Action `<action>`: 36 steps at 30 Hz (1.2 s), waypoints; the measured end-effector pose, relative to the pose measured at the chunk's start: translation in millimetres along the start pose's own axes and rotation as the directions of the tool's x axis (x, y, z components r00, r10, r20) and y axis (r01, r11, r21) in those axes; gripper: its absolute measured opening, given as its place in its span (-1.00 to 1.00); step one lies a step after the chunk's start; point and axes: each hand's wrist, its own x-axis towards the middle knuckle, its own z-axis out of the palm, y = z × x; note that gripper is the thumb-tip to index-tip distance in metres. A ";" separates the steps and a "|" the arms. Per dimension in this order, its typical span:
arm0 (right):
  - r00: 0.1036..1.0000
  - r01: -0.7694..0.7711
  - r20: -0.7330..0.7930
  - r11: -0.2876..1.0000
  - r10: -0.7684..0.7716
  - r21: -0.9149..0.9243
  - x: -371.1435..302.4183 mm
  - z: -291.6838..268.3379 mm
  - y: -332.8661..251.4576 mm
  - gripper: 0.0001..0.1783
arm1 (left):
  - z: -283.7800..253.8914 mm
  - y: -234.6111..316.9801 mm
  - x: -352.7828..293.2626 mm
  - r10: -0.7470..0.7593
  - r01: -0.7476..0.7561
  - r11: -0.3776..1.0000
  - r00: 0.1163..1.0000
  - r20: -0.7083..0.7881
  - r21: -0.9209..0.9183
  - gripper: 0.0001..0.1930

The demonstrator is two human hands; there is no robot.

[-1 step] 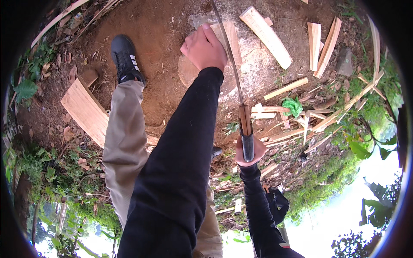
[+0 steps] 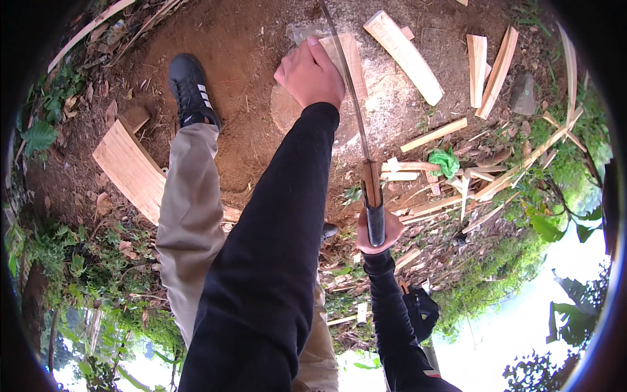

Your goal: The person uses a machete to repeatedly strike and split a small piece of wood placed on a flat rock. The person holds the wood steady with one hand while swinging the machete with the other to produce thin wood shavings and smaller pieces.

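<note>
My left hand (image 2: pixel 312 73) is closed, thumb uppermost, and presses on a pale piece of wood (image 2: pixel 351 55). That piece rests on a round wooden block (image 2: pixel 285 111) on the ground; my hand hides part of both. My right hand (image 2: pixel 381 232) is wrapped round the handle of a hand saw (image 2: pixel 371 186), brown wood with a dark, shiny end. The saw's long, thin blade shows nearly edge-on, pointing away from me across the wood just right of my left hand. Its teeth cannot be made out.
A thick split board (image 2: pixel 403 57) lies right of the block, with two narrower pieces (image 2: pixel 477 70) beyond it. Wood strips and a green plastic bag (image 2: pixel 444 163) lie nearer on the right. A wide plank (image 2: pixel 130 171) is beside my left leg, whose black shoe (image 2: pixel 190 88) stands on bare soil.
</note>
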 end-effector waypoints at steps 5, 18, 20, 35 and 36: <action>0.997 0.054 -0.054 0.999 -0.054 -0.004 3.9 9.7 -6.2 -0.95 | -0.7 -1.3 2.0 -0.011 0.009 0.998 0.999 0.036 0.062 -0.58; 1.000 -0.005 -0.012 0.999 0.005 0.039 13.4 5.6 -7.6 -0.95 | -1.5 2.5 1.8 -0.003 0.002 0.999 0.999 0.032 0.033 -0.54; 1.000 0.026 -0.008 0.998 -0.026 0.053 12.4 -0.8 -11.0 -0.95 | -0.7 2.3 0.8 -0.010 0.009 1.000 0.999 0.033 0.029 -0.54; 0.997 0.035 0.060 0.997 -0.039 0.062 18.2 -13.1 -11.9 -0.94 | 4.1 -5.0 0.9 0.015 -0.015 1.000 1.000 -0.004 0.027 -0.58; 0.997 0.041 0.058 0.998 -0.045 0.057 18.4 -11.2 -11.9 -0.94 | 3.8 -6.1 1.4 0.016 -0.016 0.999 1.000 -0.011 0.031 -0.58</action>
